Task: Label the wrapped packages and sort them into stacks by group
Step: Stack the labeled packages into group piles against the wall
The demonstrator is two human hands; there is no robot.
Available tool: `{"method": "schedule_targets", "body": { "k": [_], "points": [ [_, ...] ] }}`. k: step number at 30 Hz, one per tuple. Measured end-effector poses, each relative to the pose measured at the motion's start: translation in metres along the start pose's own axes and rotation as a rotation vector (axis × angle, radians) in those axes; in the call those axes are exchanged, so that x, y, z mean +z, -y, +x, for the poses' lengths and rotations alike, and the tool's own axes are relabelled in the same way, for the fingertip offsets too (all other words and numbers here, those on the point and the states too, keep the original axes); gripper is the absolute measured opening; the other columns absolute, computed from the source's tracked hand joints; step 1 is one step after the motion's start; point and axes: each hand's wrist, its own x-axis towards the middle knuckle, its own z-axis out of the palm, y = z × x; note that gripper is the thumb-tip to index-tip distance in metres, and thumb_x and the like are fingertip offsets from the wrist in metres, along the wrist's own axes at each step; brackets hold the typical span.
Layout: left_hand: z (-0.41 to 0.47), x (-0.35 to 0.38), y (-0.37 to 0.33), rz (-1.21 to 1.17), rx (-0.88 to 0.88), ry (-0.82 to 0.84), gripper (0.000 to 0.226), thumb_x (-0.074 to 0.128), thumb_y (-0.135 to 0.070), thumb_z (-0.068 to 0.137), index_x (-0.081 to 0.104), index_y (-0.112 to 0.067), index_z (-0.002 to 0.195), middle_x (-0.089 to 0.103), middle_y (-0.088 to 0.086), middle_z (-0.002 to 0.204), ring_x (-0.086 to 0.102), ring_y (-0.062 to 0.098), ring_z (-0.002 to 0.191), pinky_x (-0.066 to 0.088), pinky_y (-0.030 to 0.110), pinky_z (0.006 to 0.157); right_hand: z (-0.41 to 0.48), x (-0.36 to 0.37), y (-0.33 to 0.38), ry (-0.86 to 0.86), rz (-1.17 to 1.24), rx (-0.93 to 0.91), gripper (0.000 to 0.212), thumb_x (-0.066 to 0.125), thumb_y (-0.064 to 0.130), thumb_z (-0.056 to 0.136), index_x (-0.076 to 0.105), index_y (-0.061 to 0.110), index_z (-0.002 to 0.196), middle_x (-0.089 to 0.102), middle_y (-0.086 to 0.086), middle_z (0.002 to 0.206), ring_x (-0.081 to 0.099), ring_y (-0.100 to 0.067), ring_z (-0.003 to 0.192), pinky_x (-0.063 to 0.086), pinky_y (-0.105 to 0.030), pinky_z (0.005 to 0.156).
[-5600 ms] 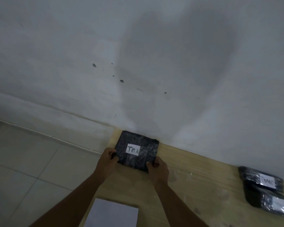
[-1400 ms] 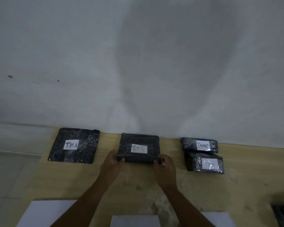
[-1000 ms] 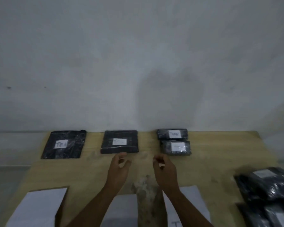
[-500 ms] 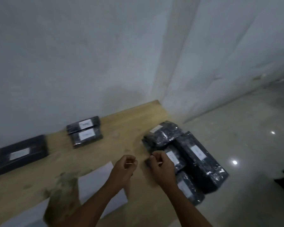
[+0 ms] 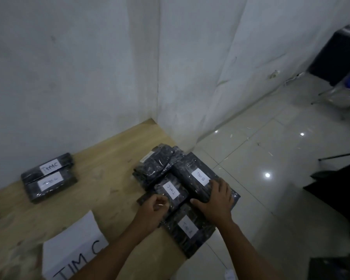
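**Right hand grabs the TIM B package off the unsorted pile**

Biggest first: the wooden table (image 5: pixel 101 158) runs along the wall, with the TIM C stack (image 5: pixel 49 176) at the back and the pile of wrapped packages (image 5: pixel 160 162) heaped at its right end. The TIM B package (image 5: pixel 198 177) lies on top of the pile, with its long axis running from far-left to near-right. The right hand (image 5: pixel 215 201) is clamped over its near end, fingers across the top and thumb on the side, so it's clearly the nearer hand. The left hand (image 5: pixel 153 209) is curled at the near end of the TIM C package (image 5: pixel 171 190) just beside it; too blurry to tell if it's holding anything. Half a second ago both hands hovered short of the pile, touching nothing.
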Motion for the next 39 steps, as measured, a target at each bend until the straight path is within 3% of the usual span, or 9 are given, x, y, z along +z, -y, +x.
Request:
{"method": "schedule_targets", "body": {
  "k": [3, 7, 11, 15, 20, 27, 34, 36, 39],
  "points": [
    [0.001, 0.004, -0.002, 0.039, -0.004, 0.008, 0.01, 0.061, -0.027, 0.091, 0.062, -0.023, 0.1, 0.069, 0.0, 0.096, 0.061, 0.014, 0.07, 0.053, 0.031, 0.064, 0.011, 0.004, -0.01, 0.037, 0.004, 0.046, 0.115, 0.066, 0.08, 0.057, 0.017, 0.027, 0.147, 0.003, -0.005, 0.159, -0.002, -0.03, 0.146, 0.007, -0.057, 0.116],
    [0.004, 0.0, 0.003, 0.045, -0.011, 0.017, 0.007, 0.062, -0.029, 0.091, 0.063, -0.027, 0.097, 0.068, -0.006, 0.099, 0.065, 0.012, 0.086, 0.056, 0.036, 0.078, 0.019, 0.006, -0.02, 0.032, 0.051, 0.065, 0.113, 0.068, 0.078, 0.056, 0.02, 0.027, 0.144, 0.016, -0.004, 0.156, 0.01, -0.028, 0.144, 0.014, -0.056, 0.114],
    [0.004, -0.007, 0.006, 0.034, -0.014, 0.003, 0.006, 0.062, -0.03, 0.091, 0.063, -0.029, 0.097, 0.068, -0.008, 0.102, 0.066, 0.014, 0.094, 0.055, 0.038, 0.085, 0.02, 0.002, -0.024, -0.033, 0.048, 0.041, 0.106, 0.072, 0.071, 0.056, 0.026, 0.025, 0.141, 0.035, -0.008, 0.138, 0.026, -0.028, 0.131, 0.026, -0.051, 0.11],
    [0.004, -0.015, 0.006, 0.01, -0.011, -0.017, 0.009, 0.061, -0.028, 0.092, 0.063, -0.025, 0.101, 0.067, -0.004, 0.106, 0.065, 0.017, 0.096, 0.055, 0.039, 0.087, 0.015, -0.001, -0.018, -0.136, 0.124, -0.019, 0.1, 0.075, 0.064, 0.055, 0.03, 0.025, 0.136, 0.034, -0.004, 0.128, 0.03, -0.023, 0.12, 0.036, -0.045, 0.103],
    [0.005, -0.03, 0.006, -0.039, -0.009, -0.068, 0.01, 0.059, -0.03, 0.093, 0.061, -0.027, 0.102, 0.065, -0.004, 0.106, 0.064, 0.014, 0.096, 0.055, 0.039, 0.088, 0.0, -0.002, 0.011, -0.178, 0.299, -0.135, 0.101, 0.082, 0.058, 0.056, 0.031, 0.026, 0.136, 0.031, 0.001, 0.131, 0.029, -0.012, 0.117, 0.04, -0.041, 0.102],
    [0.0, -0.083, 0.0, -0.4, -0.078, -0.258, 0.02, 0.063, -0.03, 0.09, 0.055, -0.021, 0.106, 0.067, 0.004, 0.108, 0.069, 0.019, 0.094, 0.058, 0.039, 0.08, -0.022, 0.021, 0.096, 0.031, 0.456, -0.431, 0.096, 0.083, 0.06, 0.055, 0.032, 0.033, 0.132, 0.038, 0.009, 0.128, 0.042, -0.012, 0.121, 0.046, -0.042, 0.101],
    [-0.037, -0.186, 0.035, -0.636, -0.056, -0.548, 0.033, 0.064, -0.027, 0.09, 0.055, -0.013, 0.118, 0.068, 0.011, 0.109, 0.069, 0.027, 0.095, 0.056, 0.035, 0.071, -0.042, 0.078, 0.195, 0.26, 0.429, -0.69, 0.099, 0.08, 0.061, 0.06, 0.029, 0.029, 0.138, 0.035, 0.006, 0.135, 0.038, -0.015, 0.128, 0.044, -0.043, 0.103],
    [-0.049, -0.209, 0.047, -0.676, -0.048, -0.616, 0.028, 0.064, -0.021, 0.09, 0.056, -0.015, 0.116, 0.069, 0.013, 0.109, 0.07, 0.027, 0.092, 0.057, 0.034, 0.069, -0.048, 0.092, 0.216, 0.312, 0.441, -0.708, 0.105, 0.081, 0.062, 0.06, 0.027, 0.025, 0.142, 0.033, 0.005, 0.141, 0.036, -0.012, 0.131, 0.041, -0.038, 0.106],
    [-0.074, -0.255, 0.072, -0.733, -0.029, -0.756, 0.029, 0.064, -0.014, 0.09, 0.056, -0.014, 0.117, 0.07, 0.015, 0.106, 0.071, 0.028, 0.092, 0.06, 0.031, 0.066, -0.066, 0.122, 0.267, 0.447, 0.505, -0.695, 0.117, 0.085, 0.057, 0.057, 0.02, 0.024, 0.148, 0.027, 0.012, 0.148, 0.035, -0.001, 0.132, 0.04, -0.02, 0.104]
  ]
}}
